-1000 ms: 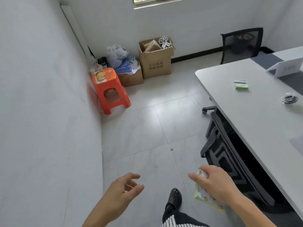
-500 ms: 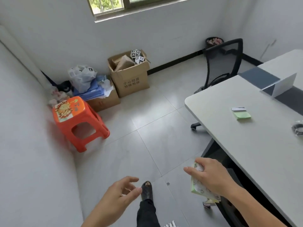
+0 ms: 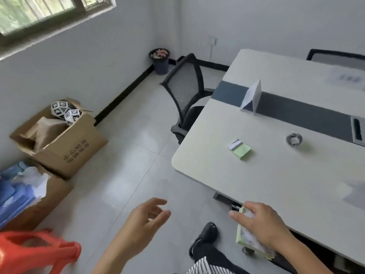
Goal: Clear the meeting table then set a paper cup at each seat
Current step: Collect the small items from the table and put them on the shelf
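Empty and slack, the left hand (image 3: 146,220) holds nothing. The right hand (image 3: 260,224) clasps a flat, green-edged packet (image 3: 245,241) just off the near edge of the meeting table (image 3: 276,184). The packet may be tissues or notes; blur hides which.

At far left are a blurred red stool (image 3: 35,248) and open cardboard boxes (image 3: 65,147) against the wall. A waste bin (image 3: 160,61) stands in the far corner of the room. A black mesh chair (image 3: 185,89) sits at the table's left end.

On the table, a green note pad (image 3: 240,148) lies near the left end. A folded white card (image 3: 251,97) stands on the dark centre strip. A small grey roll (image 3: 294,139) lies right of the pad. No paper cups are in view.

Clearing looks unfinished, so cups come later. The packet is gripped from above only and could slip free if the person reaches for more items with that hand. The standing card is light and would topple at a brush from a sleeve.

The left hand hangs over the floor tiles, palm turned inward, fingers gently bent and apart. The right hand is palm down, fingers draped over the packet's top, thumb towards the table.
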`<action>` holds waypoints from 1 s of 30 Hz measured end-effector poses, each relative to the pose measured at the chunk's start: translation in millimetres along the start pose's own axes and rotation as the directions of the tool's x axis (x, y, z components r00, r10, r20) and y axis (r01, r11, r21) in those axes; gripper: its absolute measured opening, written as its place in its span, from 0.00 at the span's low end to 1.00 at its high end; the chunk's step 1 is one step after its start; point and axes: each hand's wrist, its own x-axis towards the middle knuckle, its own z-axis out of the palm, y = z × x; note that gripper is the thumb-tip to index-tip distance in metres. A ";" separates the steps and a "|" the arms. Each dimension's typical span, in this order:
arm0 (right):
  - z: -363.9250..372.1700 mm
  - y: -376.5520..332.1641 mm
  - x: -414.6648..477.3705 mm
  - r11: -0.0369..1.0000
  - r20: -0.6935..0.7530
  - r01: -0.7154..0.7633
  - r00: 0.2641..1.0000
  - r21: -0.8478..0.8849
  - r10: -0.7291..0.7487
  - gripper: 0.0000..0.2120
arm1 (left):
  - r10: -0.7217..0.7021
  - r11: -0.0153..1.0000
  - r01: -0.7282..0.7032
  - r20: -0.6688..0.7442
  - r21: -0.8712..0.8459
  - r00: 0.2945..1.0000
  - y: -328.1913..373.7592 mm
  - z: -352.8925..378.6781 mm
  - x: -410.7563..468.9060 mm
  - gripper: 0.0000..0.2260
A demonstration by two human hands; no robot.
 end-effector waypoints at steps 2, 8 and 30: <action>-8.1 3.3 26.5 0.999 -0.020 -0.046 0.999 0.021 0.046 0.28 | 0.020 0.999 -0.022 0.058 0.024 0.998 16.2 3.5 36.1 0.10; -40.0 -2.9 109.0 0.996 -0.089 -0.068 0.993 0.063 0.074 0.28 | 0.064 0.983 -0.105 0.252 0.151 0.966 62.5 4.5 123.2 0.13; -51.0 19.5 141.4 0.680 -0.198 -0.596 0.672 0.427 0.713 0.25 | 0.215 0.458 -0.765 0.779 0.453 0.590 165.1 167.3 425.8 0.21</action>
